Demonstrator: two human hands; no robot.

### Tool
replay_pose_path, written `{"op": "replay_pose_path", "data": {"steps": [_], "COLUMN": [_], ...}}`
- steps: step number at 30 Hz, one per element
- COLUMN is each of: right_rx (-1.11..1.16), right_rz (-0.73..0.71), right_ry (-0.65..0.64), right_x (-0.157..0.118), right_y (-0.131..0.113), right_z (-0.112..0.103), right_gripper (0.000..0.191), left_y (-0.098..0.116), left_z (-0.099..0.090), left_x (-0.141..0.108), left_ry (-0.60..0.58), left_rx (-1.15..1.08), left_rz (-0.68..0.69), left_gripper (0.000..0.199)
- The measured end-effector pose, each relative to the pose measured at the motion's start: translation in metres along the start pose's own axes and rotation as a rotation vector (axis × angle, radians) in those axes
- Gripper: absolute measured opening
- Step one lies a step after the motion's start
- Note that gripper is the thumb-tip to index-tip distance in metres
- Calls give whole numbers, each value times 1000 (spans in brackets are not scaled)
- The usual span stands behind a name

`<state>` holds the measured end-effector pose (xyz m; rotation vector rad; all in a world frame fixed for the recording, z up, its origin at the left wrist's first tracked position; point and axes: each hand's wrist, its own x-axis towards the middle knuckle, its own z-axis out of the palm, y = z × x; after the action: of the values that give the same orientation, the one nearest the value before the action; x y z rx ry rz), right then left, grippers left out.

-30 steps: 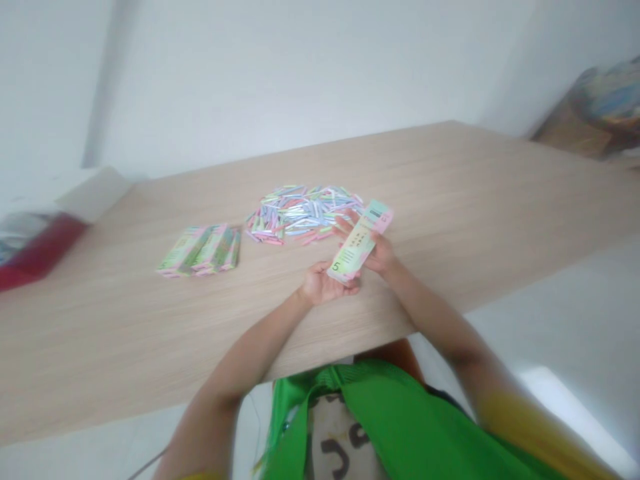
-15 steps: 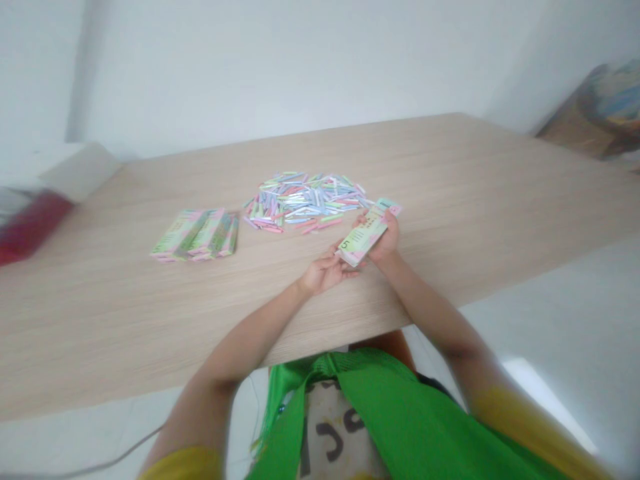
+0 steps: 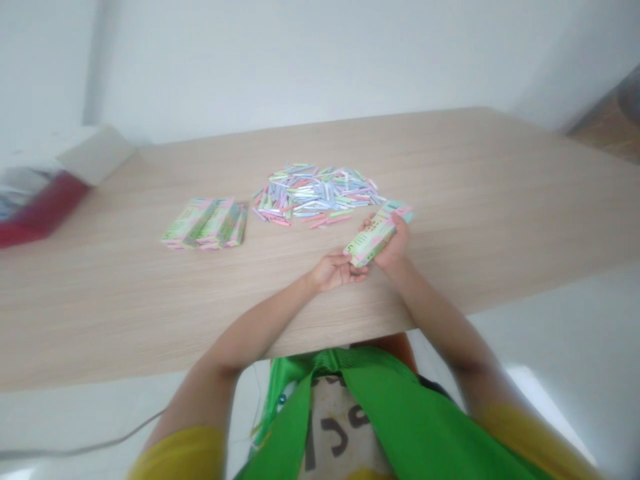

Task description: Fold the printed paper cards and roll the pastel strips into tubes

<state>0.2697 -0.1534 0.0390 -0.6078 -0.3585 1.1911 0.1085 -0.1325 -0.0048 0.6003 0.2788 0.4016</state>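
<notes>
Head view shows both your hands at one slim carton [image 3: 373, 235], held in front of you over the front part of the bench [image 3: 125, 313]. Your right hand [image 3: 394, 243] is wrapped around the carton's right side, with the thumb lying over the top face and fingertips showing at the opposite edge. Your left hand [image 3: 334, 271] is at the near end, its fingers curled loosely and touching the corner (whether they truly pinch it, you cannot tell from this angle). The carton lies slantwise, its far end pointing away and to your right; it is printed in pale green and pink, with a dark figure 5 at the near end.

Just beyond the carton you have a broad, loose pile of slim pastel sticks [image 3: 317, 193] in pink, green, blue and lilac, lying at all angles. To the left of that pile, a group of similar cartons [image 3: 204, 223] sits close together, side by side. Farther left, at the bench's edge, you can see a red and white box [image 3: 65, 200], its contents too blurred to name. Your green garment [image 3: 400, 413] and yellow sleeves [image 3: 183, 453] fill the foreground, and a cable [image 3: 100, 445] runs low on your left.
</notes>
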Motion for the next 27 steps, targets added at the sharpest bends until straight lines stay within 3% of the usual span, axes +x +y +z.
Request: {"op": "replay_pose_path", "data": {"steps": [4, 12, 17, 23, 27], "right_rx": [8, -12, -58, -33, 3], "right_rz": [-26, -105, -42, -87, -99], "right_ry": [31, -171, -210, -158, -129], "right_x": [9, 2, -2, 0, -1], "right_y": [-2, -18, -15, -10, -7], "right_z": [-8, -1, 2, 0, 1], "right_gripper": [30, 30, 30, 30, 31], "left_y": [1, 1, 10, 7, 7], "left_z": [-1, 2, 10, 6, 2], "left_x": [4, 0, -7, -3, 2], "left_ry": [-38, -125, -255, -107, -78], "left_rx": [-11, 28, 18, 41, 32], "left_rz": [-75, -155, -245, -89, -81], "left_gripper": [26, 26, 33, 29, 25]}}
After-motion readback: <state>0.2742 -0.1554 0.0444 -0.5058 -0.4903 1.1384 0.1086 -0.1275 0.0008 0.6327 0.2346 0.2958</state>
